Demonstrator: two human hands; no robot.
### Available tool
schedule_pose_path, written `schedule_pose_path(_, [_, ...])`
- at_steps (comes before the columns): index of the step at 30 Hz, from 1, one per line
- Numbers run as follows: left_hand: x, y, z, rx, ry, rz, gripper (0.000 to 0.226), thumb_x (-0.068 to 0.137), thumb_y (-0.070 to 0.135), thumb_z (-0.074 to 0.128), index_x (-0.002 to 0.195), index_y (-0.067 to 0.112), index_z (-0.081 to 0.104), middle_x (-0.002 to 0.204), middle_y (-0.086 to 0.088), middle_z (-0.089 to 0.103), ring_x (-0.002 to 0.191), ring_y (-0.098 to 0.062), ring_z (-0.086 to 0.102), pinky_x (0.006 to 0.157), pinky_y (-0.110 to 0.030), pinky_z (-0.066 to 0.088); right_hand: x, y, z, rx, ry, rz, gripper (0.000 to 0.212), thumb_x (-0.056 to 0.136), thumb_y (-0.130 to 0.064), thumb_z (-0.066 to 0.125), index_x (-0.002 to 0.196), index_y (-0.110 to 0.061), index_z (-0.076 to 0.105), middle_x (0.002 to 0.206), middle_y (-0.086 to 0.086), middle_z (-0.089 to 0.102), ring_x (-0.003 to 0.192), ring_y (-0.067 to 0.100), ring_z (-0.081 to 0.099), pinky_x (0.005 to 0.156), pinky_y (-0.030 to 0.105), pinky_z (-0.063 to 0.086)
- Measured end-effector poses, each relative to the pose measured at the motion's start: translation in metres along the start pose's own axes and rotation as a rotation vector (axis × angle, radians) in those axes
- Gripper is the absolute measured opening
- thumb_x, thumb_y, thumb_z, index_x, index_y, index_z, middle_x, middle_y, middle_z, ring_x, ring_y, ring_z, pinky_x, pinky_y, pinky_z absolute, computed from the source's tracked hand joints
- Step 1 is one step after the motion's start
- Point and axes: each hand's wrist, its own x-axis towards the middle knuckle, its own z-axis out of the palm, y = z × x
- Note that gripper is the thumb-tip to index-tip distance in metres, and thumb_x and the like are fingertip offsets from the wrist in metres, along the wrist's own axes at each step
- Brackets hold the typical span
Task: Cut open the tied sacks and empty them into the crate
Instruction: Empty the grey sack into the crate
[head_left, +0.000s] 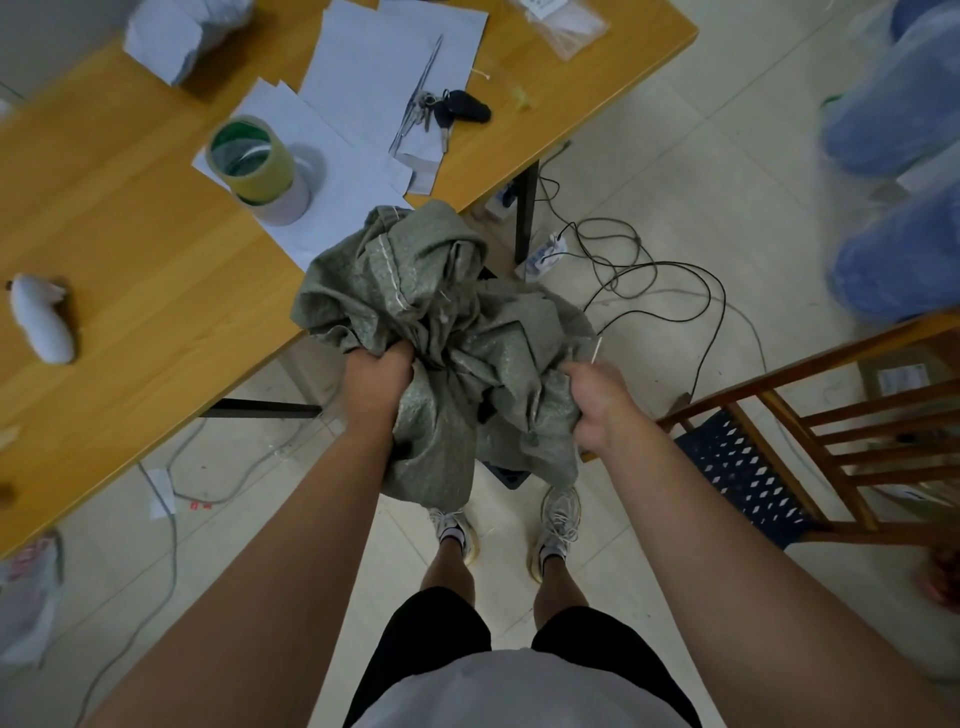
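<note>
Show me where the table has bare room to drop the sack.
Free: the wood of the table between the tape rolls, the white object and the near edge. Crowded: the far half, under papers, keys and tweezers. Both hands, left and right, grip the sack.

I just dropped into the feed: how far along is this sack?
Looks slack and crumpled, so possibly already emptied; I can't confirm. In hand: the left hand and right hand both grip the grey-green woven sack beside the wooden table. Left: no crate is clearly visible, so emptying into it can't be checked.
</note>
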Motion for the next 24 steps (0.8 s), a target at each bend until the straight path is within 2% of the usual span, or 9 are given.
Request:
schedule_pose_path(3, [-0.003, 0.003, 0.001, 0.038, -0.030, -0.033, 0.011, 0.060, 0.035, 0.052, 0.064, 0.025, 0.050, 0.068, 0.004, 0.053, 0.068, -0.020, 0.048, 0.075, -0.036, 0.042, -0.008, 0.001, 0.001, -0.059, -0.030, -0.059, 0.015, 0.092, 0.001, 0.053, 0.096, -0.004, 0.067, 0.089, 0.018, 0.070, 0.081, 0.031, 0.068, 0.078, 0.047, 0.059])
schedule_pose_path(5, [-0.009, 0.003, 0.001, 0.053, -0.031, -0.044, 0.017, 0.059, 0.036, 0.051, 0.064, 0.020, 0.050, 0.066, 0.001, 0.052, 0.066, -0.020, 0.048, 0.071, -0.035, 0.039, -0.012, 0.002, 0.001, -0.088, -0.051, -0.097, 0.019, 0.092, 0.001, 0.050, 0.099, -0.004, 0.067, 0.092, 0.018, 0.069, 0.086, 0.031, 0.067, 0.082, 0.047, 0.057])
schedule_pose_path(8, [-0.019, 0.001, 0.000, 0.020, 0.005, -0.043, 0.019, 0.071, 0.033, 0.060, 0.065, 0.018, 0.050, 0.066, 0.000, 0.052, 0.066, -0.020, 0.048, 0.070, -0.034, 0.039, -0.019, 0.002, 0.000, -0.143, -0.046, -0.187, 0.019, 0.090, -0.006, 0.053, 0.101, -0.004, 0.068, 0.093, 0.015, 0.072, 0.090, 0.032, 0.068, 0.082, 0.044, 0.057])
schedule_pose_path(11, [-0.027, -0.007, -0.009, 0.021, 0.045, -0.065, 0.028, 0.088, 0.018, 0.061, 0.065, 0.018, 0.046, 0.067, 0.001, 0.048, 0.062, -0.016, 0.043, 0.061, -0.034, 0.035, -0.026, 0.006, 0.001, -0.227, -0.050, -0.262, 0.017, 0.085, -0.016, 0.053, 0.091, -0.011, 0.069, 0.091, 0.011, 0.072, 0.092, 0.033, 0.068, 0.083, 0.046, 0.056])
schedule_pose_path(13, [-0.035, -0.016, -0.018, 0.020, 0.065, -0.077, 0.019, 0.086, 0.021, 0.062, 0.071, 0.013, 0.053, 0.070, -0.001, 0.052, 0.066, -0.019, 0.048, 0.064, -0.035, 0.036, -0.035, 0.008, 0.002, -0.266, -0.081, -0.260, 0.020, 0.089, -0.018, 0.050, 0.094, -0.014, 0.068, 0.094, 0.010, 0.072, 0.093, 0.031, 0.068, 0.082, 0.042, 0.055])
schedule_pose_path(16, [-0.047, -0.036, -0.031, -0.013, 0.086, -0.105, 0.021, 0.082, 0.024, 0.062, 0.081, 0.004, 0.058, 0.075, -0.008, 0.057, 0.073, -0.027, 0.052, 0.067, -0.035, 0.038, -0.044, 0.016, 0.006, -0.336, -0.073, -0.255, 0.021, 0.092, -0.023, 0.048, 0.098, -0.014, 0.066, 0.095, 0.010, 0.070, 0.089, 0.027, 0.065, 0.078, 0.036, 0.052])
schedule_pose_path(19, [-0.060, -0.055, -0.040, -0.014, 0.100, -0.132, 0.015, 0.088, 0.019, 0.059, 0.079, 0.007, 0.057, 0.074, -0.007, 0.055, 0.076, -0.029, 0.053, 0.061, -0.034, 0.037, -0.048, 0.029, 0.009, -0.420, -0.080, -0.275, 0.032, 0.081, -0.036, 0.049, 0.102, -0.018, 0.066, 0.098, 0.006, 0.070, 0.092, 0.027, 0.065, 0.089, 0.049, 0.054])
schedule_pose_path(22, [-0.075, -0.069, -0.051, -0.063, 0.109, -0.177, 0.023, 0.083, 0.029, 0.063, 0.090, 0.007, 0.059, 0.087, -0.011, 0.062, 0.096, -0.038, 0.060, 0.076, -0.038, 0.044, -0.054, 0.044, 0.009, -0.454, -0.083, -0.271, 0.045, 0.077, -0.040, 0.046, 0.113, -0.018, 0.061, 0.106, 0.007, 0.067, 0.097, 0.028, 0.063, 0.093, 0.052, 0.051])
schedule_pose_path(24, [-0.082, -0.078, -0.058, -0.119, 0.100, -0.205, 0.057, 0.070, 0.040, 0.060, 0.111, 0.001, 0.060, 0.110, -0.022, 0.064, 0.112, -0.041, 0.059, 0.090, -0.041, 0.047, -0.064, 0.050, 0.010, -0.458, -0.048, -0.277, 0.048, 0.077, -0.038, 0.044, 0.117, -0.014, 0.056, 0.110, 0.009, 0.064, 0.099, 0.030, 0.061, 0.094, 0.053, 0.050])
